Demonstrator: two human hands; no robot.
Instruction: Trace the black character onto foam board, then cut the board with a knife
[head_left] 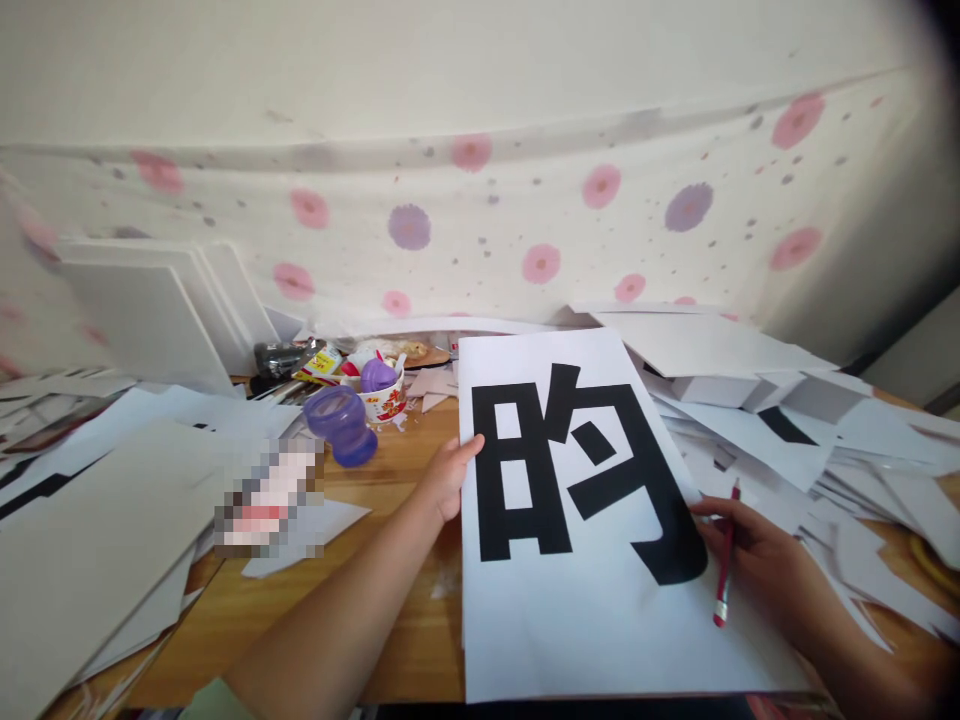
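Observation:
A white paper sheet bearing a large black character rests on the wooden table in front of me, perhaps with more sheets under it. I cannot tell whether the character is printed or stuck on. My left hand grips the sheet's left edge, thumb on top and fingers underneath. At the right edge, my right hand has a red pencil held across its fingers, eraser end towards me. That hand's fingertips touch the sheet beside the character's lower right stroke; some of its fingers are hidden.
White boards lean at the back left, with a large board lying in front. A purple cup stands beside a paper bowl of small items. Paper offcuts pile up on the right. A flowered cloth covers the wall.

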